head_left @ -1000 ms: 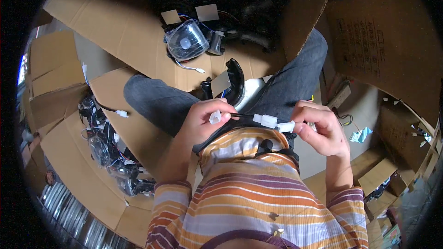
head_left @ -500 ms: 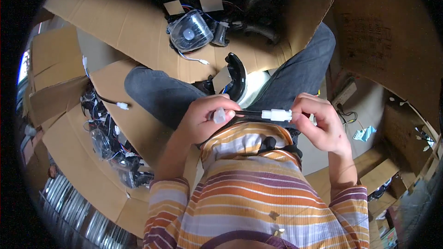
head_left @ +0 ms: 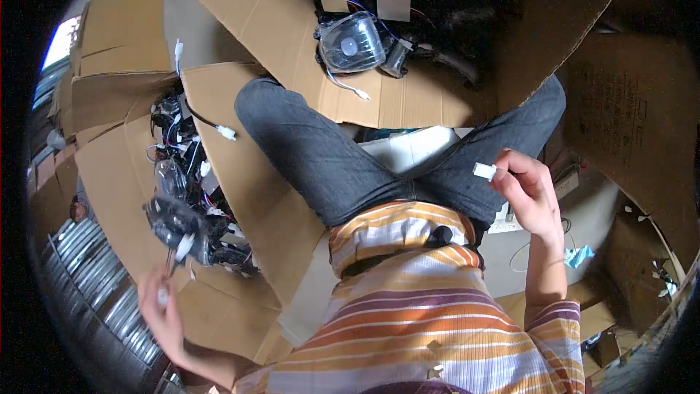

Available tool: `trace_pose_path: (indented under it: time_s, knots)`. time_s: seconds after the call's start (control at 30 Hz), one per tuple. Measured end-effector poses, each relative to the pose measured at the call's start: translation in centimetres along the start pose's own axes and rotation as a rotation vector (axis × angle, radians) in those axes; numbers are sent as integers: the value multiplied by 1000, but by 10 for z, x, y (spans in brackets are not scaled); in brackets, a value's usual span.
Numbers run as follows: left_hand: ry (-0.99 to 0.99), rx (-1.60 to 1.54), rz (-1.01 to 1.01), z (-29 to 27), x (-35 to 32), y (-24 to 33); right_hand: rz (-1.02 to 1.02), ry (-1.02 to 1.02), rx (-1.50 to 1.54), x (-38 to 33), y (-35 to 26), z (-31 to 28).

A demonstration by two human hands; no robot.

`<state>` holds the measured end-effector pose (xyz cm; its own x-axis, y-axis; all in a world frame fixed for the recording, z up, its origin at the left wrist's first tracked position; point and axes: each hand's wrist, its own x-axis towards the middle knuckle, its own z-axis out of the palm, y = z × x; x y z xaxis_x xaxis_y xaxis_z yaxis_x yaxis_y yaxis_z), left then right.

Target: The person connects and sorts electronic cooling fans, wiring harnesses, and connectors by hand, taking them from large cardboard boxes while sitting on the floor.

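At lower left, the left hand gripped a blurred lamp unit by its wires beside the carton; mid-right, the right hand pinched a white connector.

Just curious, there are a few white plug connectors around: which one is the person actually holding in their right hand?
The white connector pinched in the right hand above the lap. The others lie loose on cardboard: one by the left knee, one below the round lamp.

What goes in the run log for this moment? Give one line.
left hand: holds blurred lamp part over box of parts | right hand: pinches white connector | seated amid cardboard
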<state>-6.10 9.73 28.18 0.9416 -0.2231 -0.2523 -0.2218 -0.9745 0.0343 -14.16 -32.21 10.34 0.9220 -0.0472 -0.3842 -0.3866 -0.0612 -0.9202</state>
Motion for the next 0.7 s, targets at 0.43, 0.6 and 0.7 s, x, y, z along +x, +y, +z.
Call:
trace_pose_path:
  time_s: [0.43, 0.6, 0.7]
  knots:
    - [-396, 414, 756, 358, 245, 125, 155, 128, 97, -21, 24, 5]
    - [-430, 524, 533, 385, 258, 131, 211, 154, 147, -13, 28, 4]
    - [-352, 692, 546, 404, 264, 136, 218, 114, 103, -4, 25, 4]
